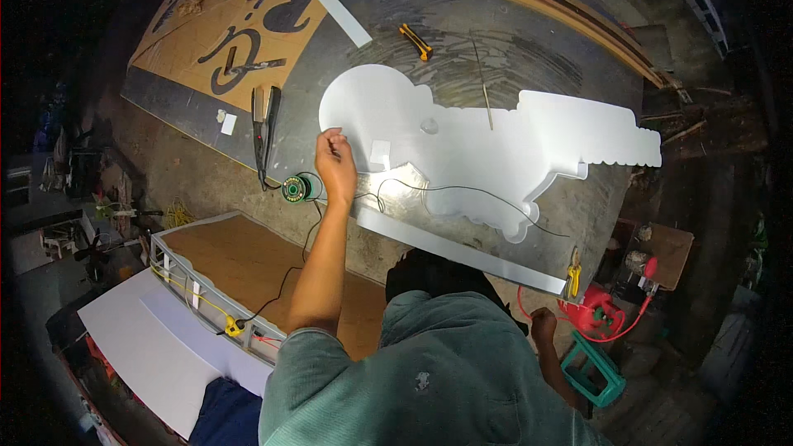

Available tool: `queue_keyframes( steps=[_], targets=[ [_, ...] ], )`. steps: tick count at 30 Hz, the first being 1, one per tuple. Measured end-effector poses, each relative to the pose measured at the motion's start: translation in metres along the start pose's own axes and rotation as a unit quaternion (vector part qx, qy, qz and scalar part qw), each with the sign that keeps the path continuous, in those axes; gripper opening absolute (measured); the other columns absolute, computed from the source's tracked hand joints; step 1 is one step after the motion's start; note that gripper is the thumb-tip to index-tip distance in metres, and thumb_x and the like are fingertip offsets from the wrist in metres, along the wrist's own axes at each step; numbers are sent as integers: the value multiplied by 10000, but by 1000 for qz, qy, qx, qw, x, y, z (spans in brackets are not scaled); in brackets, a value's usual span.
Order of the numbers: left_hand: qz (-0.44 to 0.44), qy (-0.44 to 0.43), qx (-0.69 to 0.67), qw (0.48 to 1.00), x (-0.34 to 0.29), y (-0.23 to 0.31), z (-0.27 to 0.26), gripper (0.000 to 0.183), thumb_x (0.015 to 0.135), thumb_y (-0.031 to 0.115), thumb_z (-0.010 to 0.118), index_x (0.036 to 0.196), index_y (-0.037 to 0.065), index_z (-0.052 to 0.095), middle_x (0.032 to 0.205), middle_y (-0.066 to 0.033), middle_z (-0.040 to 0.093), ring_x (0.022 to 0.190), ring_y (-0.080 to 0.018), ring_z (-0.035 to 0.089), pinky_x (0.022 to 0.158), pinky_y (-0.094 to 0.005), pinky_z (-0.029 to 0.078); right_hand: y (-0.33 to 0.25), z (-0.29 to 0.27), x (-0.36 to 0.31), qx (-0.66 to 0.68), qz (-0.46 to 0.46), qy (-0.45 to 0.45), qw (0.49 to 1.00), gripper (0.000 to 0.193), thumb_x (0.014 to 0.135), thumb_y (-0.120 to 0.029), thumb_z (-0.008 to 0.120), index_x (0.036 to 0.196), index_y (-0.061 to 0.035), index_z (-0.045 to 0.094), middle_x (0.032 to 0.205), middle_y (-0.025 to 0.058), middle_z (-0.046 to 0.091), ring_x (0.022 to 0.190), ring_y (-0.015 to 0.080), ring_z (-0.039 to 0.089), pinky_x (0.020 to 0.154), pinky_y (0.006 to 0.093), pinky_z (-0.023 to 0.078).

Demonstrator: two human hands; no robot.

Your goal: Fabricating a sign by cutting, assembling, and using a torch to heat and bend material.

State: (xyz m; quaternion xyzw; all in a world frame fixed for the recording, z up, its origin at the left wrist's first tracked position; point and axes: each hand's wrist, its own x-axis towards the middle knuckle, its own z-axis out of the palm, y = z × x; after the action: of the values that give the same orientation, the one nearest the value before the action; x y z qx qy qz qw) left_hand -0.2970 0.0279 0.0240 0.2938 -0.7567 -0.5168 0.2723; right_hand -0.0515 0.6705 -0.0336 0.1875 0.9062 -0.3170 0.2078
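A large white cut-out panel [487, 144] with a scalloped outline and a raised rim lies on the grey metal table. My left hand [334, 167] is at its rounded left end, fingers curled in; whatever they may hold is hidden. Beside that hand sits a green spool [295, 188], and a thin dark wire [475, 190] crosses the panel. A white strip [462, 250] lies along the table's near edge. My right hand [543, 326] hangs low at my right side, off the table, with its fingers closed; I cannot see into it.
On the table are a black flat iron [263, 128], a yellow utility knife [415, 41], yellow pliers [572, 272], a thin rod [482, 83] and a cardboard sheet [235, 41]. A red tank [595, 314] and a green plastic stool [593, 367] stand right. A framed panel [248, 256] lies left.
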Motion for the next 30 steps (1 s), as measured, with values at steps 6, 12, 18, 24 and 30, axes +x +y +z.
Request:
queue_keyframes(
  steps=[6, 12, 18, 24, 30],
  targets=[
    [33, 34, 54, 997, 6, 25, -39, 152, 966, 37, 539, 1100, -12, 590, 914, -67, 629, 826, -147, 583, 762, -282, 486, -102, 9, 44, 7, -179, -18, 984, 96, 903, 0, 519, 868, 14, 608, 786, 117, 584, 787, 264, 593, 749, 357, 486],
    [43, 70, 56, 995, 119, -5, -135, 115, 992, 45, 522, 1088, 2, 568, 906, -41, 612, 789, -129, 560, 764, -269, 481, -303, -3, 118, 109, -284, 64, 950, 105, 955, -17, 526, 956, 11, 626, 883, 105, 636, 807, 207, 607, 768, 318, 483],
    [-17, -8, 211, 977, 279, -107, -173, 164, 885, -16, 575, 1034, 19, 633, 870, -109, 679, 861, -225, 659, 788, -335, 516, -484, 40, 213, 112, -315, 61, 941, 119, 957, -20, 547, 1013, 0, 650, 906, 56, 659, 792, 138, 598, 653, 285, 468],
    [101, -105, 414, 899, 394, -181, -135, 342, 809, 68, 650, 1148, 115, 661, 1222, -159, 630, 1158, -367, 582, 969, -475, 484, -606, 156, 349, 1, -355, 21, 935, 167, 912, -66, 619, 1055, -11, 687, 1003, 182, 675, 916, 339, 646, 844, 387, 511],
    [198, -243, 515, 798, 443, -211, -110, 415, 785, 93, 739, 1186, 106, 631, 1149, -167, 577, 1052, -404, 556, 892, -515, 473, -674, 245, 425, -140, -422, 93, 891, 409, 796, -118, 738, 1194, -77, 658, 1097, 192, 659, 1074, 397, 594, 953, 467, 468]
  ],
)
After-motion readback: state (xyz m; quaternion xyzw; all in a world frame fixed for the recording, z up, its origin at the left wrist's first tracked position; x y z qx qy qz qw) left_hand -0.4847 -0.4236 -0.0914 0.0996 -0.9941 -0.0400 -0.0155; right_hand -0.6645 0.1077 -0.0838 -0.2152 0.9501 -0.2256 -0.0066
